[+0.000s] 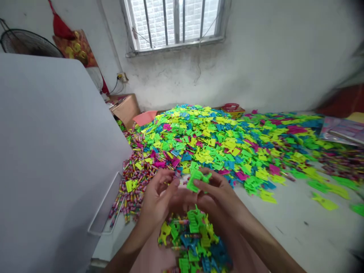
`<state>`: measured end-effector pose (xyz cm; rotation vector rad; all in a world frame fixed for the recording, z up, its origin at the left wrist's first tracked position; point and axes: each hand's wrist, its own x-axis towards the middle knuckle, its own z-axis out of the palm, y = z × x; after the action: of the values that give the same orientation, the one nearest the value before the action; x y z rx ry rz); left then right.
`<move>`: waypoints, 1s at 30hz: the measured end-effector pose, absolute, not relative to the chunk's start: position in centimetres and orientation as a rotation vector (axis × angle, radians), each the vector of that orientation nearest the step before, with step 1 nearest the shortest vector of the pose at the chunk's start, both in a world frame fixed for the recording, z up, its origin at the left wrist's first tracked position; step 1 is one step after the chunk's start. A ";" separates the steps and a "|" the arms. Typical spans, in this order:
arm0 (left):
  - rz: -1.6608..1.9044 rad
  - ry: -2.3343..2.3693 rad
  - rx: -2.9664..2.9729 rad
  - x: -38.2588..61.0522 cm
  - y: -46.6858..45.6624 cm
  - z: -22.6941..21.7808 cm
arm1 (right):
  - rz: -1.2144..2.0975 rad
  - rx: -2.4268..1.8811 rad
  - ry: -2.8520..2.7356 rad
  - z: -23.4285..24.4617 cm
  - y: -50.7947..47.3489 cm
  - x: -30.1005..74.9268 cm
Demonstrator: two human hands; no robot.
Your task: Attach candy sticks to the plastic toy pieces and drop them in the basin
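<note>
While both bare hands work close together above a pink cloth (148,256), the right hand (220,197) pinches one bright green flat plastic piece (196,180), and the left hand (156,197) curls just beside it (whether it grips anything, I cannot tell). Below them lies a heap of green, yellow and blue plastic pieces (196,239), too many to count. Open white tabletop (287,231) stretches rightward; a tall grey panel (57,151) edges the left, beside striped little sticks (133,185). Farther off spreads one huge multicoloured pile of plastic pieces (210,140), below one barred window (173,22).

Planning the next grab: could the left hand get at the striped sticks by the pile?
Probably yes: the left hand is right beside the striped sticks, nothing between them, though busy at the green plastic piece.
</note>
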<state>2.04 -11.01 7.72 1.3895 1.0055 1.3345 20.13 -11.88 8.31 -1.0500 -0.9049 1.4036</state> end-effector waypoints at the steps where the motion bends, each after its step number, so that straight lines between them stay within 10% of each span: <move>1: 1.306 1.023 1.420 2.0 -11.2 7.6 | 1.387 -1.069 -0.918 8.2 -12.0 20.2; 18: 1.165 1.109 2.396 1.7 -12.6 8.3 | 0.733 -1.267 -1.536 7.4 -14.1 20.6; 30: 0.753 0.880 2.157 0.1 -9.9 9.5 | 1.099 -1.178 -1.505 5.0 -13.6 21.6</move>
<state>0.05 -9.87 9.46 2.1575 0.8804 0.7528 21.60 -13.58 4.97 -1.1783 -1.5051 1.0986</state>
